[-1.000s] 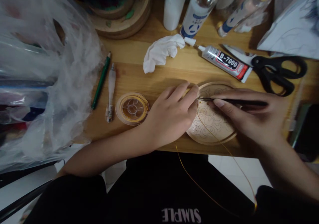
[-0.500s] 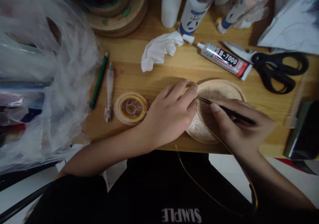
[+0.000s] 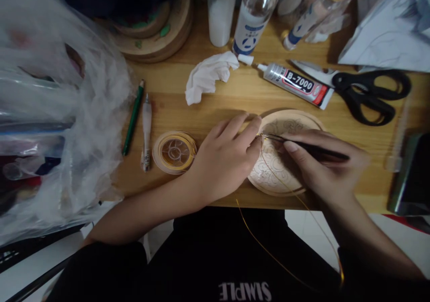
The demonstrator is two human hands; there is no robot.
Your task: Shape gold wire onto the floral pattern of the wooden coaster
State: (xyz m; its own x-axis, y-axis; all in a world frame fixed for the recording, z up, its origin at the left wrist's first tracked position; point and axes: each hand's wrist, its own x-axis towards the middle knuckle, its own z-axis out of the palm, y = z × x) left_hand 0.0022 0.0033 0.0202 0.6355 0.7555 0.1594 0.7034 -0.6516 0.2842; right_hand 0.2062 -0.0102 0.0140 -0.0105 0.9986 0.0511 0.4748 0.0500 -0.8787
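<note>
Black tweezers point(image 3: 322, 153) sit in the grip of the right hand point(image 3: 331, 163), pinched between thumb and fingers, their tips meeting the disc point(image 3: 277, 172) near its left edge. The disc, pale and round with a curling pattern drawn on it, lies at the front edge of the worktop point(image 3: 168, 76). The left hand point(image 3: 225, 159) rests palm down over the disc's left side, its fingertips beside the tweezer tips; whether its grip pinches anything is hidden. Golden wire point(image 3: 278, 179) runs from the tips across the disc and loops down over the person's dark clothes. Just left of the left hand lies a spool point(image 3: 174, 152), with a pen point(image 3: 147, 129) and a green pencil point(image 3: 133, 118) beyond it. Behind the disc are the glue tube point(image 3: 297, 85), scissors point(image 3: 366, 87) and a crumpled tissue point(image 3: 210, 76).
</note>
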